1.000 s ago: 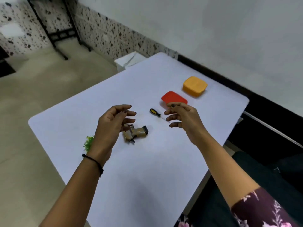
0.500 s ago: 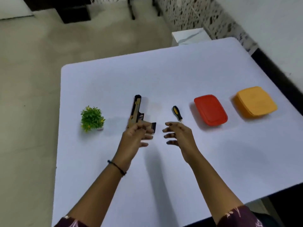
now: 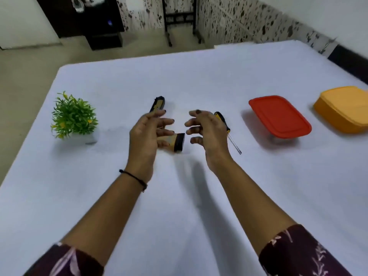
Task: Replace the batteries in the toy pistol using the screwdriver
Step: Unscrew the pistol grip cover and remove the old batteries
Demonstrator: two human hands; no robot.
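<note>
Opening step: our left hand (image 3: 147, 134) and right hand (image 3: 205, 132) hover, fingers loosely spread and empty, over the toy pistol (image 3: 171, 140) on the table (image 3: 179, 196). Next, we judge, the right hand must grasp the screwdriver (image 3: 224, 122) lying just beside it.

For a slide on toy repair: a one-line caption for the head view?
Left hand and right hand, both open, poised over the toy pistol; screwdriver lying on the white table.

Left hand (image 3: 147, 134) and right hand (image 3: 207, 134) raised side by side, fingers loosely curled, seemingly holding nothing
</note>
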